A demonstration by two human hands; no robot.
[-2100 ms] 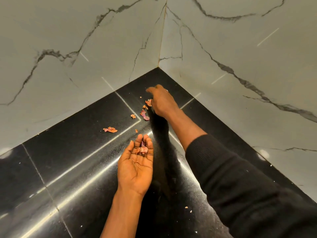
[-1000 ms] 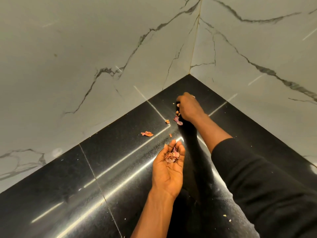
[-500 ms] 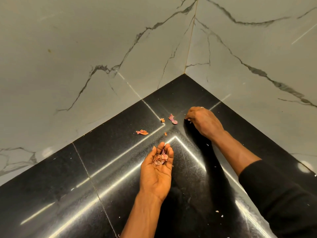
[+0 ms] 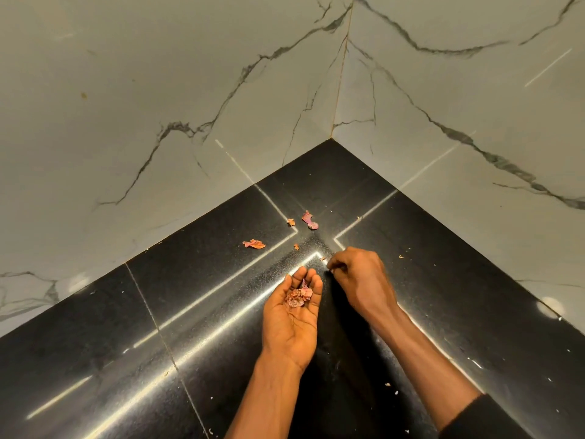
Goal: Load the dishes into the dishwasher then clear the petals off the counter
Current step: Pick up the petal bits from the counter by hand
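Plainly we are in the second half of the job. No dishes and no dishwasher are in view, so we cannot say how the loading went; what we see is petal clearing, partly done.

Our left hand [image 4: 291, 315] lies palm up just above the black counter [image 4: 158, 312], fingers together and gently cupped, with a small heap of gathered petals [image 4: 298, 297] resting at the base of the fingers. Our right hand [image 4: 361, 280] hovers just beside it, knuckles up, fingertips [image 4: 331, 268] drawn together as if pinching. Whether anything sits between them is too small for us to tell.

Several pieces are left on the counter, toward the corner where the marble walls [image 4: 158, 90] meet. A pink petal [image 4: 309, 220] lies farthest back. Its long axis runs away from us, its narrow end toward the corner and its curled, broader end toward our hands. An orange petal [image 4: 254, 244] lies well to the left, its long axis across our view, dipping slightly to the right. Two small scraps [image 4: 291, 221] sit near these, one just left of the pink petal and one nearer our hands. Pale crumbs [image 4: 387, 384] are scattered close to us.

We judge the clearing about half done: those pieces must be picked up, and the handful is not yet thrown away.
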